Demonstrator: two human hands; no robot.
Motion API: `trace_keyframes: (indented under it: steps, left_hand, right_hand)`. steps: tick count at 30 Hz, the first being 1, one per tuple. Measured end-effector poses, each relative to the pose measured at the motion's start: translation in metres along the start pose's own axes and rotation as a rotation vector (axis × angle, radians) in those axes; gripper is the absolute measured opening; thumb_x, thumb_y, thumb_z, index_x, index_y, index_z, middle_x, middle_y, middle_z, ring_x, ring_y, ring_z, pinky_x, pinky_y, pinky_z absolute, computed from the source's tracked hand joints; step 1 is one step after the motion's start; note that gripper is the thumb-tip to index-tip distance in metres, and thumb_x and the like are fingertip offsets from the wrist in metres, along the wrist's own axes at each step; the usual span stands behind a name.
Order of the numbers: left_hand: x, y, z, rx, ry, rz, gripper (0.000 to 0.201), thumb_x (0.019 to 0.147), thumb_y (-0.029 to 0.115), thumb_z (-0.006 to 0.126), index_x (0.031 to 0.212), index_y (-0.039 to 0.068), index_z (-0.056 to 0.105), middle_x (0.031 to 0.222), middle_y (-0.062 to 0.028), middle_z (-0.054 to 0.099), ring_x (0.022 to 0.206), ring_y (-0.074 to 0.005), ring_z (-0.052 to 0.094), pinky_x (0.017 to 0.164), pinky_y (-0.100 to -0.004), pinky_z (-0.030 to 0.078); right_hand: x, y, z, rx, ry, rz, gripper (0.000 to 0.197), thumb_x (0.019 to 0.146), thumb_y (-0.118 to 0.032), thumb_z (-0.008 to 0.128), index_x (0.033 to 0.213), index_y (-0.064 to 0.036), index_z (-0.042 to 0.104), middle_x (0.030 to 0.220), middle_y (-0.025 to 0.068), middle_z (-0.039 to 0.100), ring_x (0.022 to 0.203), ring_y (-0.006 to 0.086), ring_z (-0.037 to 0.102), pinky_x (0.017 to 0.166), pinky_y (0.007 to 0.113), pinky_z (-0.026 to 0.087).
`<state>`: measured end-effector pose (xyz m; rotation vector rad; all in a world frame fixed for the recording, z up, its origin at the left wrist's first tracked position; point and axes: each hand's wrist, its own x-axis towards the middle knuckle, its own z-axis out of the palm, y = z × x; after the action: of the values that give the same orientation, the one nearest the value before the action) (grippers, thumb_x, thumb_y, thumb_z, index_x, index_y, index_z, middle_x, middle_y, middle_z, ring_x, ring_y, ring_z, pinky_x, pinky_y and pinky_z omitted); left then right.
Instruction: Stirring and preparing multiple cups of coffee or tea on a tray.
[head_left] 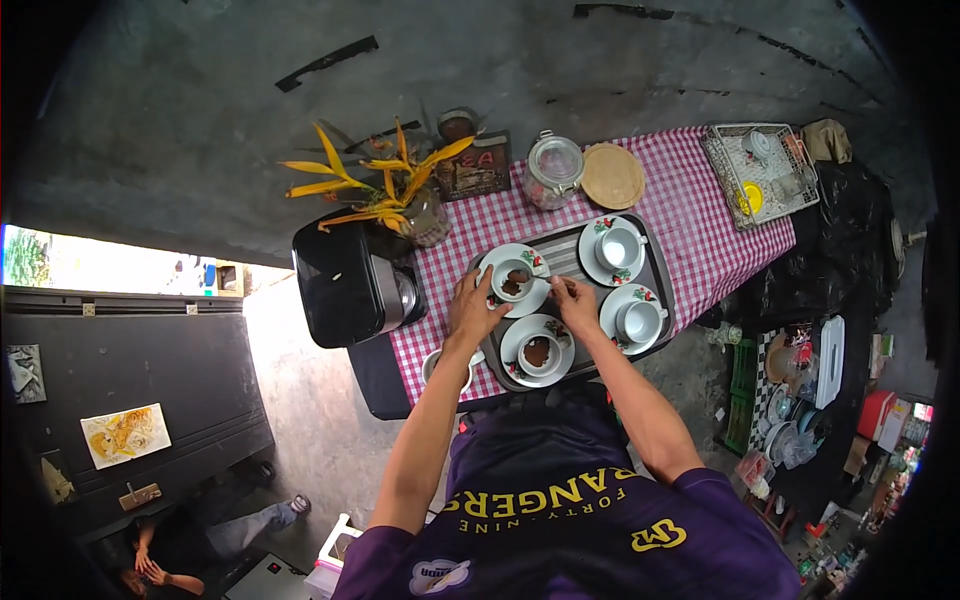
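A dark tray (660, 283) on the table carries several white cups on saucers with a painted pattern. My left hand (474, 312) has its thumb and fingers on the left rim of the far-left saucer (525, 305). The cup (513, 281) on that saucer has brown grounds in it. At the saucer's right edge, my right hand (573, 303) pinches something too small to make out. Brown grounds also lie in the near-left cup (538, 353). On the right are a far cup (617, 248) and a near cup (639, 321), both pale inside.
A checkered cloth (680, 170) covers the table. Left stand a black appliance (345, 285), a vase of yellow leaves (427, 215) and a white cup (447, 372). Behind the tray are a glass jar (555, 170), a wooden disc (613, 176) and a wire basket (765, 175). Someone sits lower left.
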<state>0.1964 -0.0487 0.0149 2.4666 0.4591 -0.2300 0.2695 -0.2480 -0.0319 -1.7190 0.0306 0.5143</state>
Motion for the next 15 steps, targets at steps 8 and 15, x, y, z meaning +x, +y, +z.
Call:
trace_keyframes:
  steps: [8, 15]
  left_hand:
    - [0.011, 0.004, 0.006, 0.034, -0.063, -0.027, 0.083, 0.072, 0.036, 0.079, 0.143, 0.018, 0.041, 0.143, -0.0112, 0.04, 0.13, -0.0331, 0.039, 0.106, -0.0432, 0.039]
    - [0.015, 0.004, 0.008, 0.038, -0.037, -0.03, 0.085, 0.068, 0.04, 0.08, 0.141, 0.019, 0.044, 0.142, -0.0119, 0.042, 0.13, -0.0326, 0.04, 0.105, -0.0435, 0.039]
  right_hand:
    - [-0.001, 0.001, 0.0, 0.054, -0.027, -0.021, 0.035, 0.095, -0.032, 0.059, 0.102, 0.001, 0.067, 0.075, -0.0016, 0.059, 0.066, 0.0053, 0.047, 0.059, 0.021, 0.037]
    - [0.001, -0.002, -0.001, 0.011, -0.038, -0.011, 0.037, 0.094, -0.032, 0.061, 0.108, 0.0016, 0.067, 0.081, 0.0028, 0.064, 0.073, 0.0085, 0.054, 0.066, 0.024, 0.042]
